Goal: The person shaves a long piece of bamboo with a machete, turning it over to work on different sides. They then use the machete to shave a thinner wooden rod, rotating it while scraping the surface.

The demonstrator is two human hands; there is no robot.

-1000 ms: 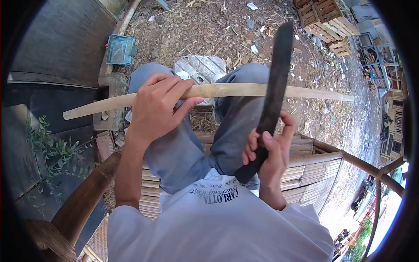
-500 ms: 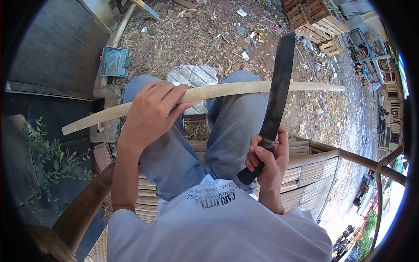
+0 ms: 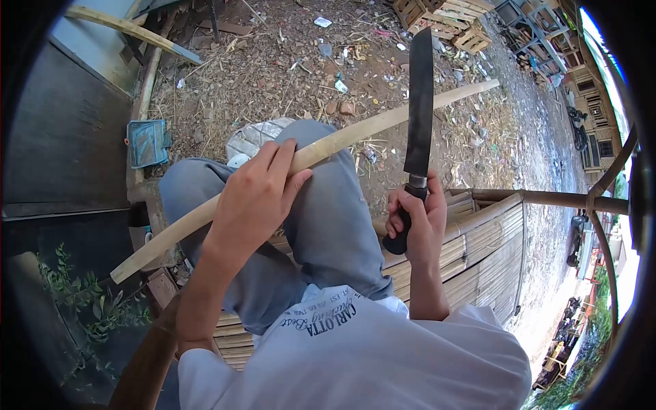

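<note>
A long, slightly curved pale strip of wood or bamboo (image 3: 342, 137) lies slanted over my knees, its far end up to the right. My left hand (image 3: 253, 195) grips it near the middle, fingers wrapped over it. In my right hand (image 3: 420, 215) is the black handle of a large knife (image 3: 420, 102), closed in my fingers. The dark broad blade points upward and crosses in front of the strip's right part; whether they touch I cannot tell.
Bamboo bench slats (image 3: 478, 239) run beside my right arm. Ahead are a worn whitish surface (image 3: 256, 137), a blue tray (image 3: 147, 145), littered ground and wooden crates (image 3: 444, 20). A leafy plant (image 3: 89, 301) stands at left.
The strip has tilted, its right end now higher and its left end lower. The view and my legs have shifted. The knife stands more upright, and both hands keep their hold.
</note>
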